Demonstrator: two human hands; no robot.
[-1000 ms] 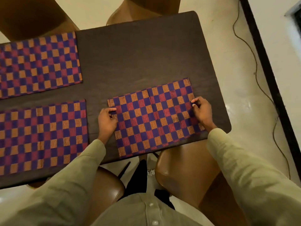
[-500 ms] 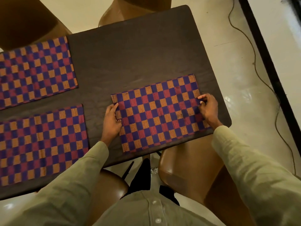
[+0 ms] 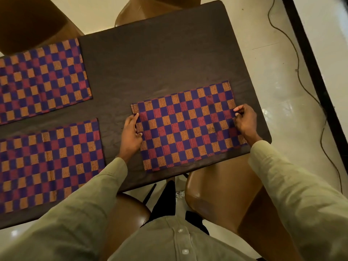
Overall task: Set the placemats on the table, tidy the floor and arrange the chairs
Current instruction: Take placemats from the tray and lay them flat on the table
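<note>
Placemat [image 3: 188, 127] three lies flat at the table's [image 3: 160, 59] near right corner, its long edge slightly skewed to the table edge. The left hand [image 3: 130, 135] pinches the left short edge; the right hand [image 3: 245, 122] pinches the right short edge with curled fingers. To finish well, slide both ends together, square the mat to the near edge, match the gap of the two laid mats [image 3: 49, 162], then smooth it. No containers are visible. Brown chairs [image 3: 222, 193] stand tucked close beneath.

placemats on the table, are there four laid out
No, only three placemats show: one under both hands and two at the left.
</note>
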